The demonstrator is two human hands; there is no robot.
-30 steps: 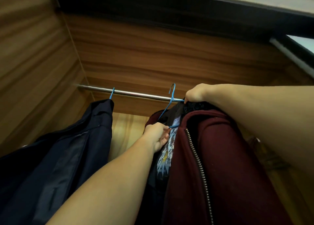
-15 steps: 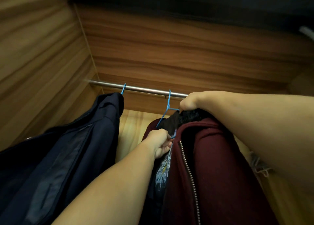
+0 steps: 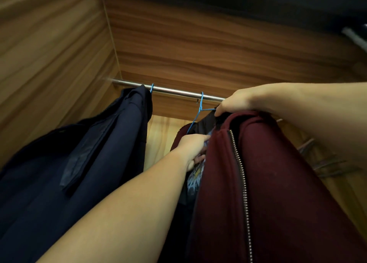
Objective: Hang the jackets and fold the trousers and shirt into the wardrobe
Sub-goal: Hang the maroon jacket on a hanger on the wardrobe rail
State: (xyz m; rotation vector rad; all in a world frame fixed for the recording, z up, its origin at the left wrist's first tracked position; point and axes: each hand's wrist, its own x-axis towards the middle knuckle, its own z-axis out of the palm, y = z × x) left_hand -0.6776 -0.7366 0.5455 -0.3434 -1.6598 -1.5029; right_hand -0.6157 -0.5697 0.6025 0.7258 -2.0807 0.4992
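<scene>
navy jacket hangs on the steel rail; our left hand and right hand grip the maroon zip jacket, hooked but unsettled; folding looks undone.

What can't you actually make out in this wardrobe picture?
All in the head view:
- The right end of the rail is hidden behind the right hand.
- The left hand has its fingertips tucked into the maroon jacket, so what they pinch is unclear.
- The navy jacket is cut off by the left and bottom edges.
- The things at the right are too blurred to name.
</scene>
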